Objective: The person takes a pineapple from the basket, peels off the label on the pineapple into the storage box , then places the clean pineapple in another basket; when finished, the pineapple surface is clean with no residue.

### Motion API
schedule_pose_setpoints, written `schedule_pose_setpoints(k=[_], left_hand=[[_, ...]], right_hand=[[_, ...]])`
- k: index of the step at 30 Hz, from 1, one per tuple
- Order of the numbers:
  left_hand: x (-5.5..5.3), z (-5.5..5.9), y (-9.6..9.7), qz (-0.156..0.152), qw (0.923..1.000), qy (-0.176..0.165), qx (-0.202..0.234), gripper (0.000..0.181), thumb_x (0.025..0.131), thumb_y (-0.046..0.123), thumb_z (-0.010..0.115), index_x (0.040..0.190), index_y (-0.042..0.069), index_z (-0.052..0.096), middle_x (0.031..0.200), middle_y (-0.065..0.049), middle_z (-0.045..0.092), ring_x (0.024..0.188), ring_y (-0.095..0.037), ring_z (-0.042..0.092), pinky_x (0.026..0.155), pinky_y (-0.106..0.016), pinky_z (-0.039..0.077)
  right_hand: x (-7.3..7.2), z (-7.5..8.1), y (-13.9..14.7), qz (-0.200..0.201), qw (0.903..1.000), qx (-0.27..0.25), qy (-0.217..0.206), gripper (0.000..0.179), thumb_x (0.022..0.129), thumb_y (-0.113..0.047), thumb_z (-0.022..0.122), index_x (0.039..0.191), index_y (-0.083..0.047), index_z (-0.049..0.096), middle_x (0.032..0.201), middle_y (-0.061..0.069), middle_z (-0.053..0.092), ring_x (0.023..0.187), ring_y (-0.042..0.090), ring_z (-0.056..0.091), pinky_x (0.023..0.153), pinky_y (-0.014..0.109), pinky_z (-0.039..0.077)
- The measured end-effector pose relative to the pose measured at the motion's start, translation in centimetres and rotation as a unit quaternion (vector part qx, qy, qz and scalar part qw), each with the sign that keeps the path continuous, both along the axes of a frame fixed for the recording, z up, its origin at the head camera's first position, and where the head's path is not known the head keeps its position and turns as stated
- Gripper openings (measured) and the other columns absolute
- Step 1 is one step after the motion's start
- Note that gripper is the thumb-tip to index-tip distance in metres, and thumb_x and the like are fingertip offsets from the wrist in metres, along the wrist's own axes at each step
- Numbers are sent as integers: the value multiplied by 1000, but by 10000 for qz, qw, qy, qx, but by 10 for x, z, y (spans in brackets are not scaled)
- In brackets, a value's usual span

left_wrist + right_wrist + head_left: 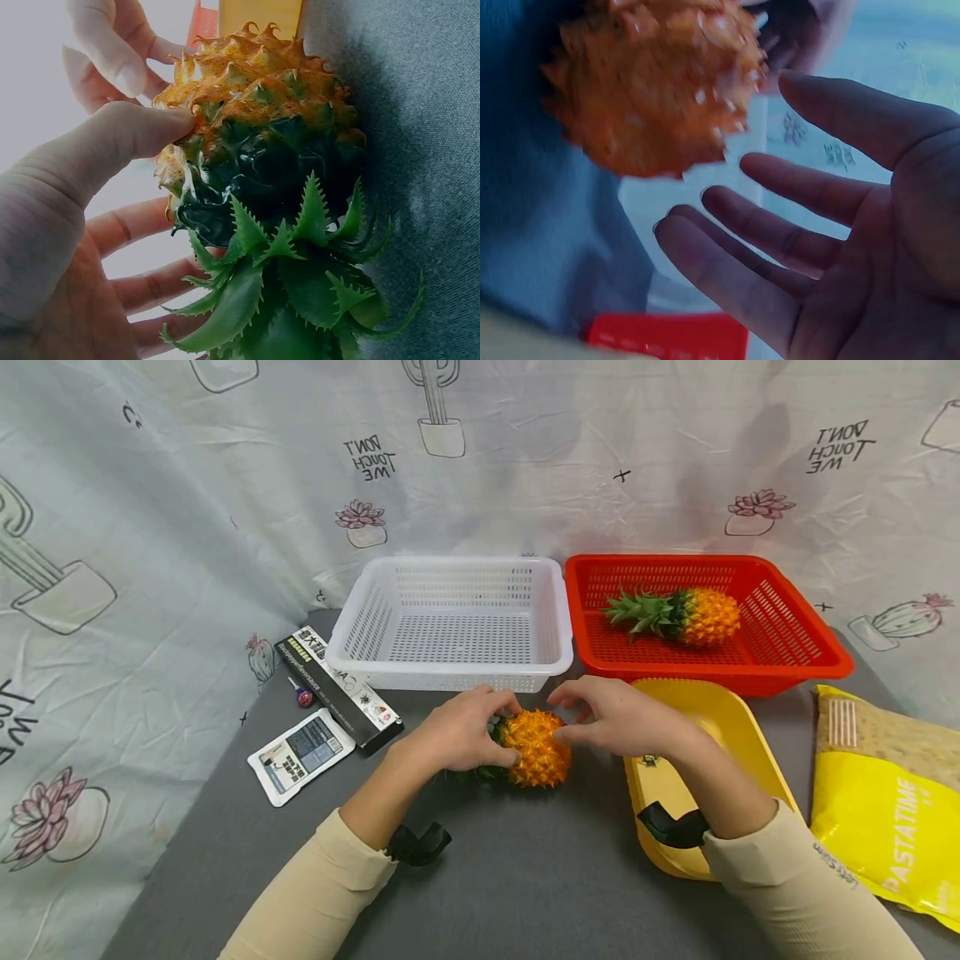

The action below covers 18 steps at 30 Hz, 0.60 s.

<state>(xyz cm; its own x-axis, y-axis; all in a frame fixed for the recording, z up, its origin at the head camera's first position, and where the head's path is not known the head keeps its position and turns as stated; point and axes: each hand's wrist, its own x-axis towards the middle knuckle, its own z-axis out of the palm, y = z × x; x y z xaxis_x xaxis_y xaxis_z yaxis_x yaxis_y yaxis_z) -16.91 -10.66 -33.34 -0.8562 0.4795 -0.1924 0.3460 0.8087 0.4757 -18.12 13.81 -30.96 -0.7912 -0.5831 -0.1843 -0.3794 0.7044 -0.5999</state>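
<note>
A toy pineapple [540, 750] with orange spiky skin and green leaves lies on the grey table, its crown toward the left. My left hand [468, 731] holds it near the leafy end, thumb on one side and fingers on the other. In the left wrist view, the thumb [150, 131] rests on the orange skin, and the fingertips pass behind the fruit and leaves. My right hand [618, 717] hovers at the pineapple's rounded end with fingers spread. The right wrist view shows a gap between those fingers [735, 277] and the fruit.
A white basket [450, 681] and a red basket [795, 647] stand at the back; another pineapple [708, 617] lies in the red one. A yellow tray [757, 752] sits under my right forearm. Left are a black box [341, 689], white packet [302, 756] and lollipop [303, 696]; right, a pasta bag [885, 802].
</note>
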Motion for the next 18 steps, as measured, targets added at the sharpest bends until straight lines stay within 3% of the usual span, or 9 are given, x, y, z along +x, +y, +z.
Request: schedule_pose_setpoints(k=[5, 18], left_hand=[[-1, -1, 1, -37, 10000, 33, -31, 53, 83, 38, 83, 129, 23, 62, 125, -1, 61, 111, -21, 60, 93, -44, 54], [1, -3, -4, -4, 9999, 29, 108, 55, 84, 37, 80, 133, 21, 62, 130, -2, 61, 115, -23, 59, 95, -45, 54]], right_hand=[[0, -7, -10, 161, 9995, 251, -144, 59, 89, -34, 80, 137, -4, 62, 129, 13, 66, 112, 33, 63, 95, 46, 57], [6, -18, -26, 306, 9970, 634, 317, 74, 78, -38, 89, 140, -8, 60, 117, 6, 66, 97, 20, 59, 84, 36, 56]])
